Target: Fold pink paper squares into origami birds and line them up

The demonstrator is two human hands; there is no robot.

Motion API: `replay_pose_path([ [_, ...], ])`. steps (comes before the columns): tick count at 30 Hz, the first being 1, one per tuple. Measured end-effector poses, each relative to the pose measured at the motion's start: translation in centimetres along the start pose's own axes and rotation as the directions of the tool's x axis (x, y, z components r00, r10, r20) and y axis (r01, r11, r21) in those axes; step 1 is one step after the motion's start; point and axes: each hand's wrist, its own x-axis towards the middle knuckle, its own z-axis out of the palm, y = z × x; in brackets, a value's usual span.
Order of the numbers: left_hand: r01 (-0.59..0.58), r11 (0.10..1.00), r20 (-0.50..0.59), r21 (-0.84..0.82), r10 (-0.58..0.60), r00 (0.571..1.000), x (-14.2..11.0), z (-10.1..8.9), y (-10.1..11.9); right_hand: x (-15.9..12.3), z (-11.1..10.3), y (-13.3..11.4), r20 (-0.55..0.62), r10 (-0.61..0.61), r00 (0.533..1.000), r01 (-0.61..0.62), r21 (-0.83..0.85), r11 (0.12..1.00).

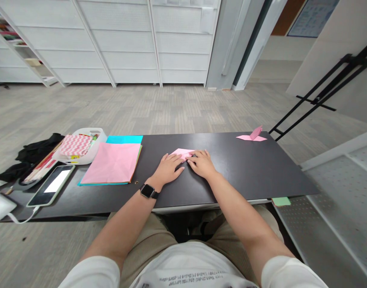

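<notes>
On the dark table [246,172], the left hand [169,167] lies flattened over folded pink paper [181,151]; the right hand [201,164], half curled, touches it too, any pinch unclear. Left of both, a white basket [98,149] holds a zigzag-patterned item [75,145]. Beyond, grey flooring [177,110] meets white cabinets [126,52].

blurred lettering [191,278] on the white shirt [189,258], no legible text

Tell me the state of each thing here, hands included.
Pink sheet: folded
Left hand: fingers outstretched, on the sheet
Right hand: fingers bent, touching the sheet
Paper figure: folded, one part raised
Paper stack: lying flat
Phone: screen lit, cable plugged in
Basket: open-topped, filled
Watch: strapped on, screen dark
</notes>
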Motion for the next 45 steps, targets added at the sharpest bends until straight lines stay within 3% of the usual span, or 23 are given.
replay_pose_path([
  [7,0.004,1.000,0.007,-0.022,-0.004,1.000,0.0,-0.1,0.1,0.2,0.0,1.5,-0.055,0.160,0.986,-0.161,-0.024,0.987],
  [13,0.002,0.999,0.007,-0.037,-0.002,1.000,0.0,-0.1,0.0,0.4,0.3,2.4,-0.141,0.148,0.979,-0.151,-0.011,0.988],
  [19,0.000,1.000,0.021,-0.023,0.000,1.000,-0.1,-0.6,0.4,0.3,-0.2,3.3,-0.215,0.259,0.942,-0.269,-0.015,0.963],
  [25,-0.030,1.000,0.043,0.010,0.029,0.999,0.0,-0.7,0.9,0.4,-0.1,2.4,-0.145,0.086,0.986,-0.085,0.014,0.996],
  [31,-0.064,0.997,0.069,0.031,0.062,0.996,0.2,-0.3,1.3,0.8,0.5,0.9,-0.049,-0.060,0.997,0.060,0.014,0.998],
  [45,0.069,0.996,-0.076,0.056,-0.065,0.995,-0.4,-1.6,0.8,0.3,0.3,0.0,0.017,-0.024,1.000,0.026,-0.096,0.995],
])
